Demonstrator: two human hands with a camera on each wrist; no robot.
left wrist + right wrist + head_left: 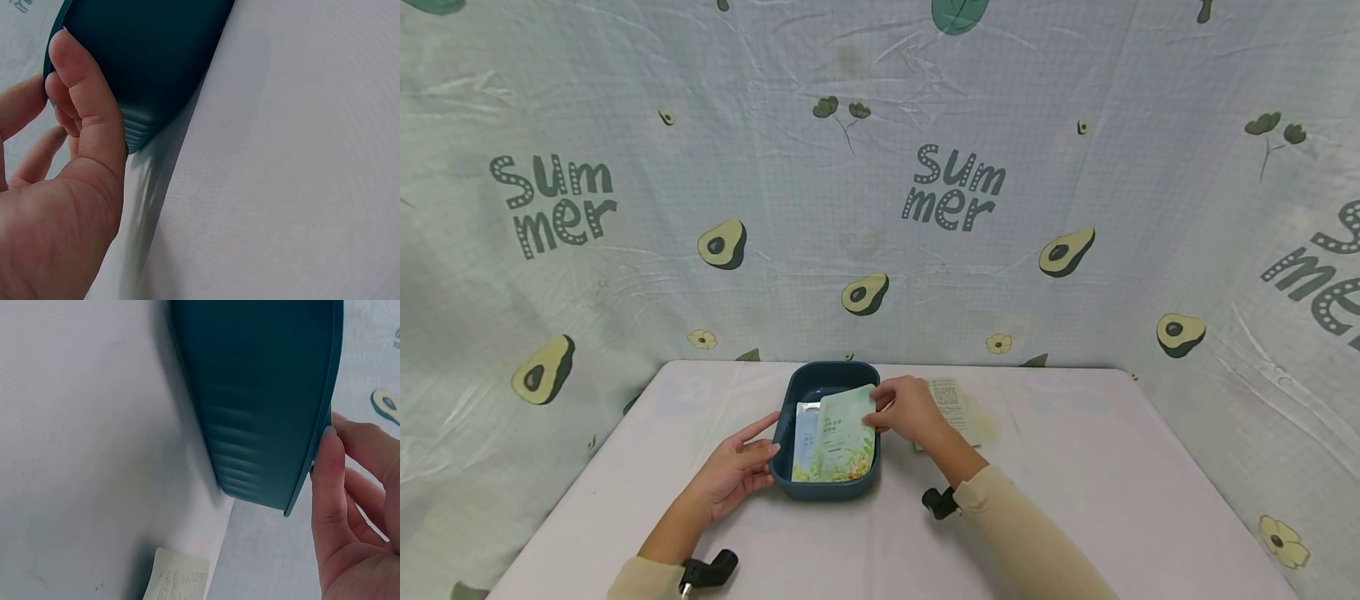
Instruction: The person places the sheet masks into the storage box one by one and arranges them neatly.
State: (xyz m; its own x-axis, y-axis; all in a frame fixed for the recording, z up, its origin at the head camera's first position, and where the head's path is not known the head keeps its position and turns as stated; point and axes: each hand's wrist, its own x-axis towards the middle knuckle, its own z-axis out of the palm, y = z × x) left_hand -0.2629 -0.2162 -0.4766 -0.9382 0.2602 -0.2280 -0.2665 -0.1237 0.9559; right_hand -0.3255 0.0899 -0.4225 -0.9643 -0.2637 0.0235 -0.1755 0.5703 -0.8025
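Note:
A dark blue plastic basin (825, 490) stands on the table. My left hand (737, 467) holds its left rim, the thumb against the outer wall in the left wrist view. My right hand (910, 408) pinches the upper right edge of a light green flat packet (847, 433) printed with flowers and leaves. That packet lies in the basin, overlapping a pale blue packet (806, 437) on its left. In the right wrist view, the thumb and fingers of my right hand (356, 512) meet at the basin's rim, and most of the packet is hidden by the wall.
Another pale green packet (950, 404), covered in small print, lies on the table right of the basin, partly behind my right forearm. The white table (1060, 492) is backed by a hanging cloth (955, 275) with avocado prints.

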